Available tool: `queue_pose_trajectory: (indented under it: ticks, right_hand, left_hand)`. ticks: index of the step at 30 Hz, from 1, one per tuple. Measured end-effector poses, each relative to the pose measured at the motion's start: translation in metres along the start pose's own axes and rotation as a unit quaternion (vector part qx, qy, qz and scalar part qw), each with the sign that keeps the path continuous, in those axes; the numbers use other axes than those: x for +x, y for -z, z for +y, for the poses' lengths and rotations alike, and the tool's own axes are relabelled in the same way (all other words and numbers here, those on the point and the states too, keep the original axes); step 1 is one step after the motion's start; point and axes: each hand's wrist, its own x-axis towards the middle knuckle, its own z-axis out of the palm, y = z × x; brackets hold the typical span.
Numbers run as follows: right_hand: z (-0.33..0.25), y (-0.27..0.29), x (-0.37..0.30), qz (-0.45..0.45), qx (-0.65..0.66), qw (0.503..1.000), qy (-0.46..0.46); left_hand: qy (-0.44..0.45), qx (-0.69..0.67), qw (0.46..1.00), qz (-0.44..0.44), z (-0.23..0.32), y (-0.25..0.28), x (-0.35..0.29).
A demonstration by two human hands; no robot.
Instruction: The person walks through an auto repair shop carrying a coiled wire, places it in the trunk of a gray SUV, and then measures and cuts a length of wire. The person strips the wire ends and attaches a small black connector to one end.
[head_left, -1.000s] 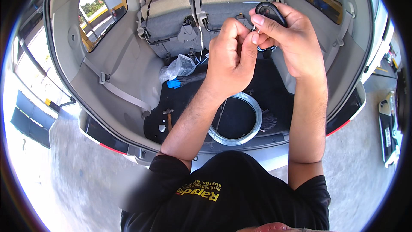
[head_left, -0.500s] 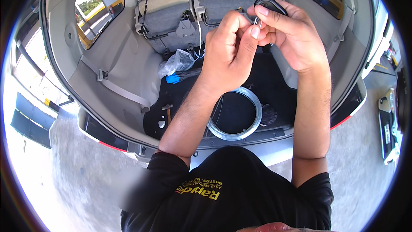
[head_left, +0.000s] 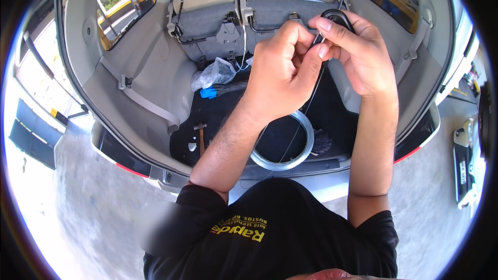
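In front of the rear seats, both my hands are raised close together over the cargo floor. My right hand [head_left: 360,54] is closed around a black cable [head_left: 337,14] bent into a loop, its thumb pressed on it. My left hand [head_left: 282,70] pinches the cable near its end, thumb tip against the right hand's fingers. A thin strand hangs from between the hands toward a coil of silvery wire [head_left: 310,140] lying on the dark floor below. The exact grip of the left fingertips is partly hidden.
A hammer [head_left: 201,136] and a small white piece [head_left: 192,147] lie left of the coil. Farther back are a clear plastic bag [head_left: 218,72] and a blue item [head_left: 208,93]. A dark glove-like cloth [head_left: 322,141] sits right of the coil. Folded seats [head_left: 207,39] stand behind.
Both hands have come slightly lower and to the right. More of the black cable shows between the fingers, and a strand now hangs visibly down across the coil.
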Motion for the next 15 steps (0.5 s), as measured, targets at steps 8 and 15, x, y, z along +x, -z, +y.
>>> queue_pose_trajectory:
  ticks: [8, 15]
  right_hand:
    - [-0.002, 0.005, 0.0, 0.041, -0.024, 0.999, 0.007]
    - [-0.014, 0.013, 0.022, 0.072, -0.066, 0.995, 0.006]
  left_hand:
    - [0.075, -0.047, 0.996, -0.025, 0.0, 0.003, -0.016]
    - [0.147, 0.036, 0.984, -0.094, -0.004, 0.055, -0.055]
